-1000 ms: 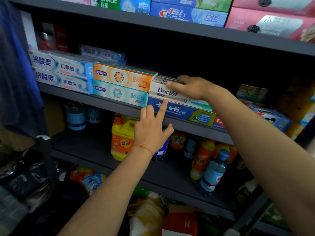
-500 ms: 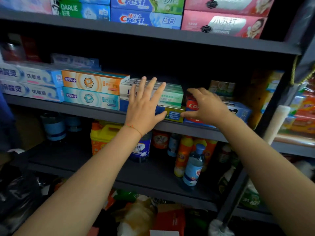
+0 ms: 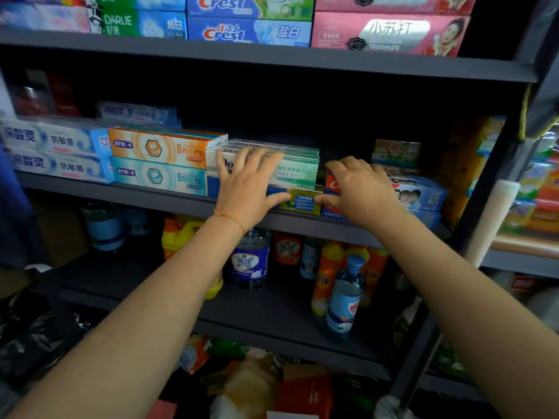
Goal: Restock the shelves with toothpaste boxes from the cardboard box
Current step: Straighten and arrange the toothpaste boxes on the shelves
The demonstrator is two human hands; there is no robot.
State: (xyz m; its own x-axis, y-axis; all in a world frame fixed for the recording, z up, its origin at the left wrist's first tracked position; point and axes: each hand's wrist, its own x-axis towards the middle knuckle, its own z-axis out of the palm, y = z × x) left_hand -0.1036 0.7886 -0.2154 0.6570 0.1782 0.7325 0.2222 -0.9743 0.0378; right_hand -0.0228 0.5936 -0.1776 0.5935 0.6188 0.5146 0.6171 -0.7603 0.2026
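Observation:
My left hand [image 3: 246,189] lies flat with spread fingers against the front of the white-and-green Doctor toothpaste boxes [image 3: 298,170], stacked on a blue-and-olive box [image 3: 301,201] on the middle shelf [image 3: 151,198]. My right hand [image 3: 360,187] rests with fingers bent on the red Colgate boxes [image 3: 332,184] just to the right; its thumb touches the end of the blue-and-olive box. Whether it grips anything I cannot tell. The cardboard box is out of view.
Orange and teal toothpaste boxes [image 3: 160,160] and white-blue ones [image 3: 54,149] fill the shelf's left. Blue children's boxes [image 3: 420,196] sit at the right. Crest and pink boxes [image 3: 251,31] line the upper shelf. Bottles [image 3: 344,300] stand on the lower shelf.
My right hand left the top of the Doctor boxes and came down onto the Colgate boxes. My left hand rose from a pointing finger to a flat palm against the stack. The view shifted right.

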